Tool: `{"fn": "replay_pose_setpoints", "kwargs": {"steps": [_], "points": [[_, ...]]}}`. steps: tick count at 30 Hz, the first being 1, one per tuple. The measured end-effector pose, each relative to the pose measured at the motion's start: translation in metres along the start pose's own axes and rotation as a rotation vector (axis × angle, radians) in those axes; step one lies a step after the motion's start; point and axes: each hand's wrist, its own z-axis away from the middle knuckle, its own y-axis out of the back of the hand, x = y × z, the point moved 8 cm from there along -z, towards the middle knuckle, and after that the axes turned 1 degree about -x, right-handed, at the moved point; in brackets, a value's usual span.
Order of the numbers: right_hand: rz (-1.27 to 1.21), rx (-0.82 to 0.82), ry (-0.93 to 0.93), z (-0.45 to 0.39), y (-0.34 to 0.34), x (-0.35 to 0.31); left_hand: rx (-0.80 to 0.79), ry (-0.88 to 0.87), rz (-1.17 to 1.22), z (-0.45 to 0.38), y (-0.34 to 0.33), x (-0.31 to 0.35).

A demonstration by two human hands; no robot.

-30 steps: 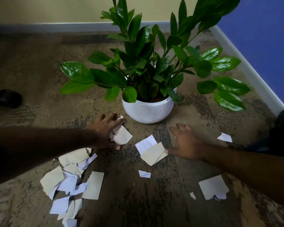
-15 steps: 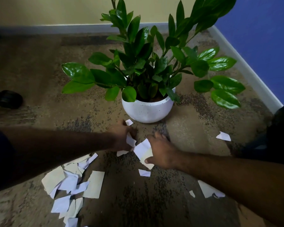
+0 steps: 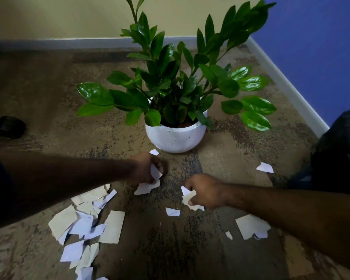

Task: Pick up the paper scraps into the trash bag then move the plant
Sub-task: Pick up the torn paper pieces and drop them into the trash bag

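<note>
two hands, left (image 3: 148, 168) and right (image 3: 205, 191), each gripping scraps (image 3: 187, 196), one plant (image 3: 175, 93), four loose scraps nearby, plus a pile (image 3: 87, 225).

A plant (image 3: 170, 77) in a round white pot (image 3: 175, 138) stands on the carpet (image 3: 49, 87) at twelve o'clock. Just below it, the left hand (image 3: 148, 168) has its grip on white paper scraps (image 3: 152, 178), and the right hand (image 3: 206, 191) grips more scraps at its fingertips. A loose heap of scraps (image 3: 85, 225) lies at seven o'clock; single pieces lie at three and five o'clock. A dark trash bag (image 3: 339, 154) sits at three o'clock.
</note>
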Motion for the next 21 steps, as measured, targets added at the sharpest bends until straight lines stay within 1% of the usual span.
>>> {"fn": "replay_pose_setpoints", "kwargs": {"steps": [2, 5, 7, 10, 15, 18, 21], "points": [[0.006, 0.04, -0.001, 0.009, 0.016, 0.002, -0.083, -0.039, -0.007, 0.007, -0.005, 0.009], [0.024, 0.097, -0.007, 0.023, 0.037, 0.005, -0.318, -0.071, -0.024, 0.023, -0.031, 0.019], [0.031, 0.125, -0.019, 0.031, 0.048, 0.011, -0.39, -0.168, -0.125, 0.031, -0.051, 0.031], [0.064, 0.15, -0.021, 0.045, 0.058, 0.016, -0.357, -0.242, -0.345, 0.04, -0.076, 0.046], [0.108, 0.161, 0.004, 0.07, 0.071, 0.02, -0.349, -0.185, -0.477, 0.043, -0.1, 0.047], [0.113, 0.205, 0.011, 0.088, 0.084, 0.022, -0.354, -0.154, -0.486, 0.042, -0.097, 0.046], [0.102, 0.244, 0.008, 0.11, 0.102, 0.027, -0.304, -0.149, -0.446, 0.043, -0.082, 0.058]]}}
